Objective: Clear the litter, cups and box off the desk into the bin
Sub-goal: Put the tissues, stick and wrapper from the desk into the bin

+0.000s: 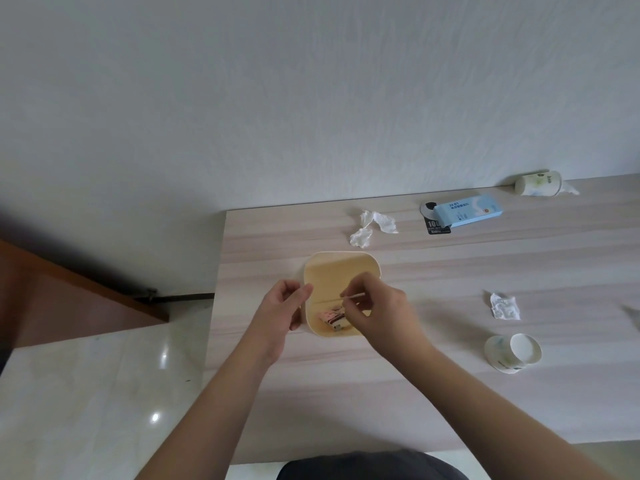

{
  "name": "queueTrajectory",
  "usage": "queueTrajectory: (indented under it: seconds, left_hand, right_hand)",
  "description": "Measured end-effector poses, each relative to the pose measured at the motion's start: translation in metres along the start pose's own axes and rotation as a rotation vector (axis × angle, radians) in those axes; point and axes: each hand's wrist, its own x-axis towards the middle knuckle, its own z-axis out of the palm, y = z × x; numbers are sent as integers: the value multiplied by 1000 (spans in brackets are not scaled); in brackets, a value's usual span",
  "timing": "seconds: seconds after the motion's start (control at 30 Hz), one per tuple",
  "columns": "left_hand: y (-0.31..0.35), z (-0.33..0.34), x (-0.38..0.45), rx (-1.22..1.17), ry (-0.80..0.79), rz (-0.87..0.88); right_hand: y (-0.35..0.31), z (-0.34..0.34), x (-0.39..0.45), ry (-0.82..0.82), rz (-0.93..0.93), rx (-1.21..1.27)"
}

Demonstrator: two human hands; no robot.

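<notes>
While the right hand (377, 313) pinches a thin stick (353, 296) over the open box (332, 271) and the left hand (280, 306) hangs loosely curled and empty, that stick could slip onto the counter (485, 271).

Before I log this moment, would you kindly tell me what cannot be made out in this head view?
- Bin: not in the head view at all.
- Lettering on the blue box: too small to read.
- Black card: partly covered by the blue box.
- Contents of the open beige box: partly hidden by the right hand.
- Grey object: cut off by the right edge.
</notes>
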Motion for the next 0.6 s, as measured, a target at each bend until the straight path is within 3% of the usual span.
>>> queueTrajectory:
  seconds: [0.23,0.6]
  left_hand:
    - [5,4,1,-5,-9,3]
    - [20,7,16,-18,27,13]
  right_hand:
    - [11,-2,3,-117,-38,-128]
    - [25,-44,36,118,-69,-137]
